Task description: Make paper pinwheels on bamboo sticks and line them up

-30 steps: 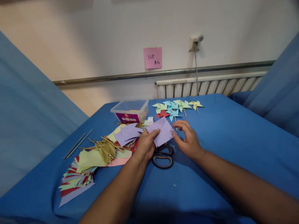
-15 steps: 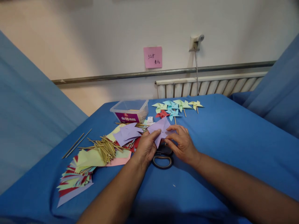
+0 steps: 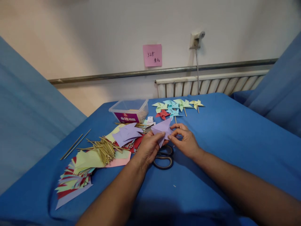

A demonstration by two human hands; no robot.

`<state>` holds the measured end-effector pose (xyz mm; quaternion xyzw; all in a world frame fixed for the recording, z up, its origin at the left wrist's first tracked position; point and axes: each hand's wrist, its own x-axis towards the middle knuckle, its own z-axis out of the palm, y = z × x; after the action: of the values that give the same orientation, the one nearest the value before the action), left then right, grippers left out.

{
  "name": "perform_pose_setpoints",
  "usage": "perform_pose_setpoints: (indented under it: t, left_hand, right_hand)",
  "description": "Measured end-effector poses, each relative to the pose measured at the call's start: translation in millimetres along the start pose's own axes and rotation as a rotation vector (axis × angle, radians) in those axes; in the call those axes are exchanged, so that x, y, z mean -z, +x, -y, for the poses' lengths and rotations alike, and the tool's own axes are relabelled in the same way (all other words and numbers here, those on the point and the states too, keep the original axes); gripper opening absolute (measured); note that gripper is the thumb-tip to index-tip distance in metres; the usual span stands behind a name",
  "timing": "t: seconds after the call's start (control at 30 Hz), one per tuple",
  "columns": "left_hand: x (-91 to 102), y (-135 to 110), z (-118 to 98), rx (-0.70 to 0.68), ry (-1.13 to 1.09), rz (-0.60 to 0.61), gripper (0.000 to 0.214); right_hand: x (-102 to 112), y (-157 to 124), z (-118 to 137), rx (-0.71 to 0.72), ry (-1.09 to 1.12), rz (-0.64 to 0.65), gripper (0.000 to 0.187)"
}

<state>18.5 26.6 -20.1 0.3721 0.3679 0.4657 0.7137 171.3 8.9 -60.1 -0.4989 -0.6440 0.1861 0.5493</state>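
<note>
A lilac paper square [image 3: 162, 128] is held just above the blue cloth, partly folded into a point. My left hand [image 3: 148, 148] pinches its near left edge with thumb and fingers closed. From the right, my right hand [image 3: 184, 140] pinches a folded corner between thumb and forefinger. Black-handled scissors [image 3: 163, 158] lie on the cloth right under both hands.
Left of my hands lie lilac cut papers [image 3: 127, 132], a heap of wooden sticks [image 3: 104, 149] and a fanned stack of coloured papers [image 3: 75, 175]. A clear plastic box [image 3: 129, 110] and several finished pinwheels [image 3: 175, 106] sit further back. Two loose sticks [image 3: 74, 144] lie near the left edge.
The flat lilac square has been folded inward into a smaller pointed shape. My right hand moved left onto the paper and closed on a corner.
</note>
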Motion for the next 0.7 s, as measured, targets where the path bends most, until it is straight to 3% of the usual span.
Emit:
perform_pose_setpoints:
  t: [0.7]
  left_hand:
    - [-0.2,1.9,4.9,0.014,0.097,-0.036,0.037]
  right_hand:
    - [-2.2,-0.9,-2.6,-0.066,0.042,0.026,0.014]
